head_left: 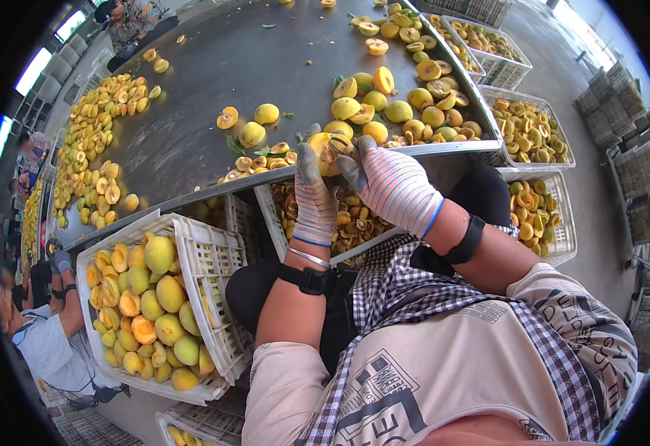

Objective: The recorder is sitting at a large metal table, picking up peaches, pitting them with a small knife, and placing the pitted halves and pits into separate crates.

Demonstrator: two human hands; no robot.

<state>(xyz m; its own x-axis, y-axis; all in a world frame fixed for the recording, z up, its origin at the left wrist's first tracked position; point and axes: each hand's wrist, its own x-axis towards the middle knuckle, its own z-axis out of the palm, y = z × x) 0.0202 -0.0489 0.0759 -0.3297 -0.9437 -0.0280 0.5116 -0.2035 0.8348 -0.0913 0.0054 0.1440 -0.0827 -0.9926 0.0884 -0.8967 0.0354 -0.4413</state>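
At the near edge of the metal table (184,111), my left hand (314,199), in a striped glove with a grey palm, is closed around a cut yellow peach (326,157). My right hand (398,184), gloved alike, grips a small looped metal pitting tool (342,144) against the fruit's cut face. The tool's handle is hidden in the fingers. Whole and halved peaches (398,111) lie on the table just beyond my hands. Below the edge, a crate (267,215) holds small brownish pieces, partly covered by my hands.
A white crate of whole peaches (213,260) stands tilted at my left. Crates of peach halves (537,145) line the right side. More halves (91,126) are heaped along the table's left side. One person (128,30) sits across the table; another (57,342) works at the left.
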